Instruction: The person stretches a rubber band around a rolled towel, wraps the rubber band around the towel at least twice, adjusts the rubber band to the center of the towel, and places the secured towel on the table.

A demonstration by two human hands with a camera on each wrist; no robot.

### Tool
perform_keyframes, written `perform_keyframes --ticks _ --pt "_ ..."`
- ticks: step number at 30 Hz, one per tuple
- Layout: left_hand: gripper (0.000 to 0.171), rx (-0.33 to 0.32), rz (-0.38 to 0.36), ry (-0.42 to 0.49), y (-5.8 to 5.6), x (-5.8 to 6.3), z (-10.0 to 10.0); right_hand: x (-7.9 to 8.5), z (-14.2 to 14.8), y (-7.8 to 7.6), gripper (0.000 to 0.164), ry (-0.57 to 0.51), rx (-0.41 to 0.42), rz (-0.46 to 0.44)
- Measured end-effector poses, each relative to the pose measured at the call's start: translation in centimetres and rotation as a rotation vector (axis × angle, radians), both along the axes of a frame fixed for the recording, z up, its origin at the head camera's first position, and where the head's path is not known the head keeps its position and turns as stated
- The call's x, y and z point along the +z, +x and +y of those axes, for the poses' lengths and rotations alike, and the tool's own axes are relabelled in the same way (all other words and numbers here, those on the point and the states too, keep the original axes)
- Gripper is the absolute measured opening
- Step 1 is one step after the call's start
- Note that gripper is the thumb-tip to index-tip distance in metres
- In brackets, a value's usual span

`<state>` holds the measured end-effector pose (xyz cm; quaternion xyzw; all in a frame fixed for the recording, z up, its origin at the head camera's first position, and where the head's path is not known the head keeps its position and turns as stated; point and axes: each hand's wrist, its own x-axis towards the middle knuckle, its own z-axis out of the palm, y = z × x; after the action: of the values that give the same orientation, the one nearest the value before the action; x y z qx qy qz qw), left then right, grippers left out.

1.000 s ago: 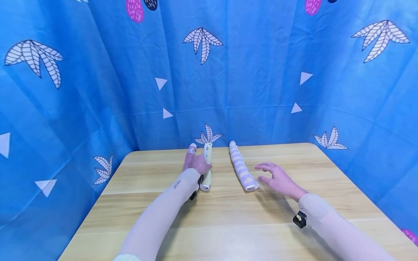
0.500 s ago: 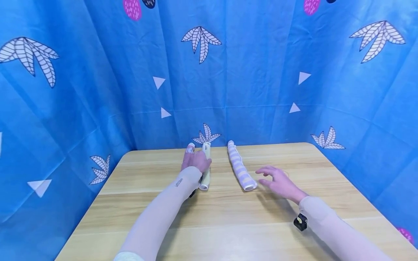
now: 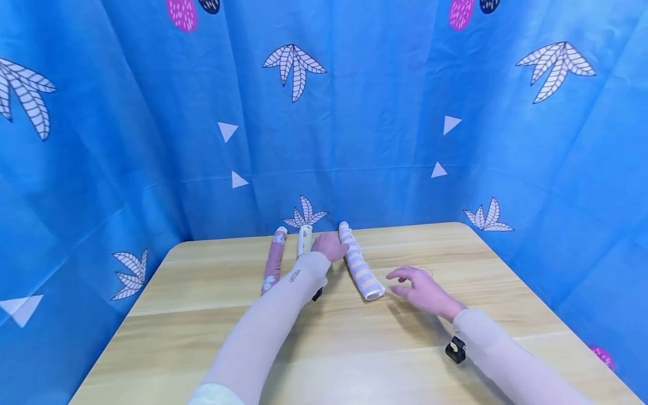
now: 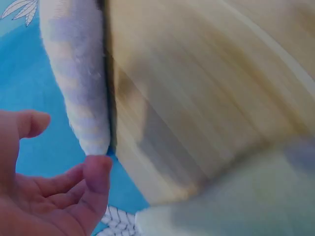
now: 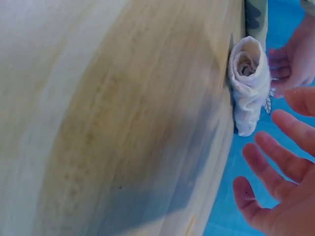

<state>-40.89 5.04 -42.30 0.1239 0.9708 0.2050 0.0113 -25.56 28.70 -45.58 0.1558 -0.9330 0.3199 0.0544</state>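
So, the lilac-striped roll lies on the wooden table, left hand at its far half, fingers loosely bent, right hand hovering, relaxed, by its near end; pale green roll and pink roll sit farther left.

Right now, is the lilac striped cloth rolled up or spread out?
Rolled up: the lilac striped cloth lies on the table as a narrow tube, with coiled layers visible at its near end.

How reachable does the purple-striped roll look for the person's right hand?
Probably yes: the right hand is beside the near end of the striped roll, nothing visible between them; the left hand is nearer the far end.
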Motion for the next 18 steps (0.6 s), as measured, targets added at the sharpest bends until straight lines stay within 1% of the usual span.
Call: perform_keyframes --ticks 2,3,6,8,11,13,15,18 --pt "0.031 0.011 -0.027 0.026 -0.2 -0.2 0.7 -0.2 0.0 0.0 0.035 -0.009 0.005 -0.015" --pt "0.032 0.022 -0.040 0.039 -0.4 -0.4 1.0 -0.3 0.0 0.1 0.035 -0.015 0.008 -0.022" --pt "0.041 0.065 -0.082 0.091 -1.2 -1.0 1.9 -0.5 0.1 0.1 0.033 -0.027 0.012 -0.038" --pt "0.049 0.099 -0.125 0.129 -1.8 -1.6 2.6 -0.5 0.2 0.2 0.033 -0.029 0.013 -0.047" --pt "0.057 0.138 -0.156 0.147 -2.4 -2.2 3.4 -0.5 0.3 0.3 0.031 -0.022 0.015 -0.055" --pt "0.060 0.152 -0.166 0.137 -2.7 -2.5 3.9 -0.4 0.5 0.3 0.031 -0.016 0.014 -0.058" --pt "0.060 0.161 -0.172 0.144 -3.0 -2.8 4.4 -0.3 0.7 0.4 0.031 -0.007 0.008 -0.056" --pt "0.053 0.154 -0.187 0.165 -3.5 -3.2 5.0 0.0 1.2 0.5 0.031 0.009 -0.010 -0.049"
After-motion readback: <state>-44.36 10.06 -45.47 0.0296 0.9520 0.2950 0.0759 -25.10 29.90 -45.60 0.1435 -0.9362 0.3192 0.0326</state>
